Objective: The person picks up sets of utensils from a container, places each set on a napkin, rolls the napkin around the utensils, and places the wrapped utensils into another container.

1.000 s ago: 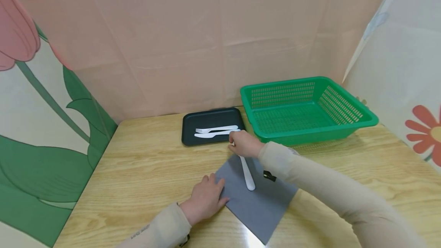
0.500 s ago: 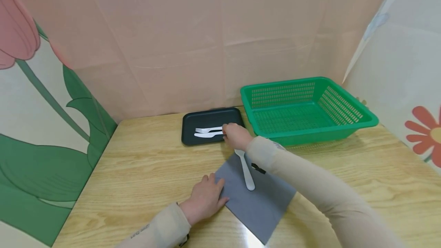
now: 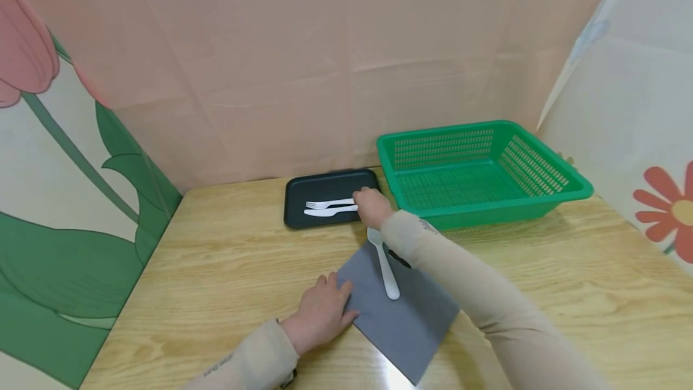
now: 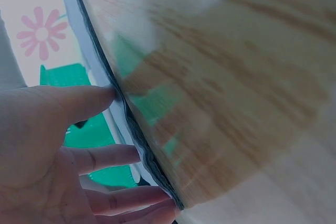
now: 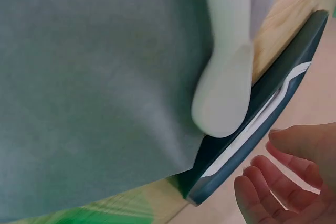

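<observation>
A white spoon [image 3: 387, 275] lies on a folded grey napkin [image 3: 417, 318] in the head view. My left hand [image 3: 322, 312] rests at the napkin's left edge, thumb and fingers extended against it. In the left wrist view its fingertips touch the napkin's dark edge [image 4: 142, 140]. At the right end of a black tray [image 3: 335, 184] is my right hand [image 3: 372, 206], by the handles of a white fork [image 3: 325, 204] and a white knife [image 3: 325, 212]. The right wrist view shows its fingers loosely bent, with nothing between them.
To the right of the tray stands a green plastic basket [image 3: 487, 204] with slotted sides. Beneath everything is a wood-grain table [image 3: 233, 257]. A pink sheet [image 3: 243, 77] hangs behind the table's far edge.
My right hand has moved from the spoon's upper end up over the tray's right end. The spoon's bowl now shows. My left hand has stayed put.
</observation>
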Demonstrator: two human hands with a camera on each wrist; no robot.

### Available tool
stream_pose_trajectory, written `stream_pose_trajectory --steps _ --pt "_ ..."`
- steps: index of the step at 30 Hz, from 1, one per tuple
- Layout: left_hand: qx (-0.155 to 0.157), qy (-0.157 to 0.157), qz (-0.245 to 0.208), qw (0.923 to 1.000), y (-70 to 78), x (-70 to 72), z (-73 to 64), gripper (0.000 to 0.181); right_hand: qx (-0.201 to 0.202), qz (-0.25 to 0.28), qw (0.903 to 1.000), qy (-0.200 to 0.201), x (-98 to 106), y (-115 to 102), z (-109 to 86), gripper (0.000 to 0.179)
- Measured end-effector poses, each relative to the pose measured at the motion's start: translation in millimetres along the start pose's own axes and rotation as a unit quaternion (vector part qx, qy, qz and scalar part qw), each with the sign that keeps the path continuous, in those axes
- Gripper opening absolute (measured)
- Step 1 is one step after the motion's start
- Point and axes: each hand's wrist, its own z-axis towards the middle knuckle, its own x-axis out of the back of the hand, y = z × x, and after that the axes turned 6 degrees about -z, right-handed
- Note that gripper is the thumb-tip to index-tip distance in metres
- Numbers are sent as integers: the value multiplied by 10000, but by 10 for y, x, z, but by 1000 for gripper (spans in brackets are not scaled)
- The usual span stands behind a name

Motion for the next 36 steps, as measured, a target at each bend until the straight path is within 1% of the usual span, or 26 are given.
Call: stream_pose_trajectory --steps 5,11,16,22,29,36 --pt "23 -21 14 10000 -3 -6 2 41 -93 -12 10000 -17 -58 17 46 11" --pt "69 -27 33 10000 -1 -24 3 42 -186 -166 9993 -293 -132 18 88 16" --pt "90 -58 6 9999 2 -45 7 42 -422 -290 9974 -502 -186 26 110 21" --pt "84 -72 22 9999 1 -48 15 40 -633 -330 9959 -550 -220 34 131 24" --pt "46 -21 42 10000 -1 -42 13 39 -603 -365 9962 -512 -251 52 142 24" --pt "19 65 67 10000 -3 -49 20 38 -465 -618 9955 -552 -275 59 162 24"
